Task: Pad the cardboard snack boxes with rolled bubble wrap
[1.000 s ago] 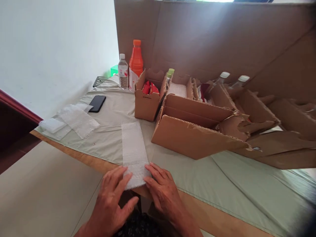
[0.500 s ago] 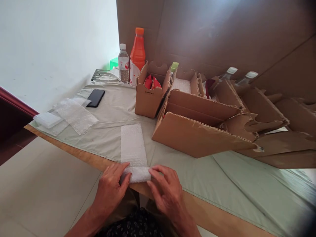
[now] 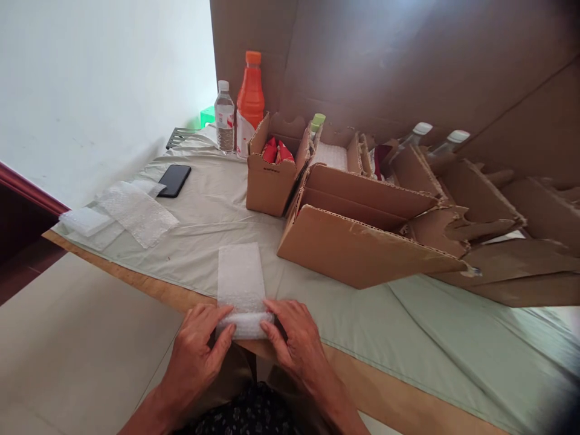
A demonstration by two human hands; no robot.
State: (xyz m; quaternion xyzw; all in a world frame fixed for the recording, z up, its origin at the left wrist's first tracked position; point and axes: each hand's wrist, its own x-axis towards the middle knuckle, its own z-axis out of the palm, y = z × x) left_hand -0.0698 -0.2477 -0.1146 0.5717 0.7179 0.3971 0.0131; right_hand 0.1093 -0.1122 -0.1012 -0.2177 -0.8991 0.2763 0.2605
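A strip of bubble wrap lies at the front edge of the table, its near end rolled or folded over into a thick band. My left hand grips the left end of that band between thumb and fingers. At the right end, my right hand pinches it the same way, thumb in front and fingers on top. Whether anything is wrapped inside the roll cannot be seen. The flat part of the strip points away from me.
More bubble wrap pieces lie at the left beside a black phone. A water bottle and an orange bottle stand behind. Several cardboard boxes fill the right, the nearest small one holding red packets.
The far end of the strip has come closer to me and its flat part is shorter. My right hand has shifted slightly left, its thumb now pressing the front of the roll.
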